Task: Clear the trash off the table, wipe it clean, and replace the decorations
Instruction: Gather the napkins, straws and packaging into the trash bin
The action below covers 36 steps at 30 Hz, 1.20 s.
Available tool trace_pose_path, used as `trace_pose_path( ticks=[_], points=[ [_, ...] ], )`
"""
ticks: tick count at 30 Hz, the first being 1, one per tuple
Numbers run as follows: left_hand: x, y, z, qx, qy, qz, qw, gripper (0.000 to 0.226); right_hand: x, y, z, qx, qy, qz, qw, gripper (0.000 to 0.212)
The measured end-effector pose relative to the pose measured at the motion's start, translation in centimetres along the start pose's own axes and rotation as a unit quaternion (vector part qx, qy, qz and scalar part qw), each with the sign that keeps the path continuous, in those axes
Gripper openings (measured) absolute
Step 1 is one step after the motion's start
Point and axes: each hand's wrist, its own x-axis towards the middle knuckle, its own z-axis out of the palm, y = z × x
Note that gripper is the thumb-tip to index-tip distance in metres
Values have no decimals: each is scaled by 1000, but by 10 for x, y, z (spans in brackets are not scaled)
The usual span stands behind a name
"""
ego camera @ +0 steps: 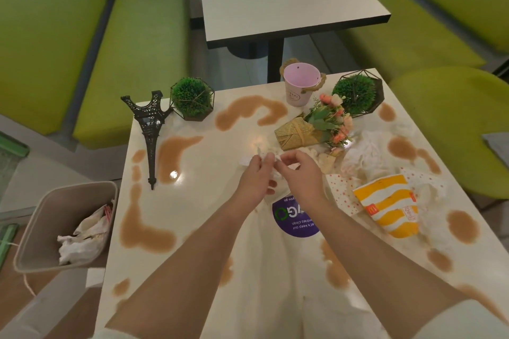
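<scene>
On the bench (198, 201), a tower model (150, 129) lies at the left with a plant ball (192, 98) behind it. At the far edge stands a bucket (300, 85), a second plant ball (355, 93) to its right, a bouquet (316, 126) before them. Wrappers (385, 206) lie at the right. A bin (63, 226) sits lower left, off the bench, crumpled paper (82, 239) in it.
</scene>
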Motion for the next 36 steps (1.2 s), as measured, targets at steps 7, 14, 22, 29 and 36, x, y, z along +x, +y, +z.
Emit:
trace_pose_path(
  ticks=[7, 14, 22, 29, 36],
  points=[
    [4, -14, -14, 102, 61, -32, 992, 50, -2, 22, 0, -307, 24, -30, 951, 40],
    [-4, -24, -28, 134, 74, -53, 987, 39, -6, 39, 4, -355, -5, -6, 935, 73],
    [-15, -49, -72, 19, 157, -46, 986, 31, -18, -6, 29, -82, 31, 37, 995, 31],
    [-37, -72, -147, -170, 223, 11, 960, 20, -45, -54, 96, 19, 5, 44, 999, 18],
    [-70, -112, -264, 54, 278, 3, 959, 31, -97, -81, 192, 35, -84, 68, 993, 14]
  ],
)
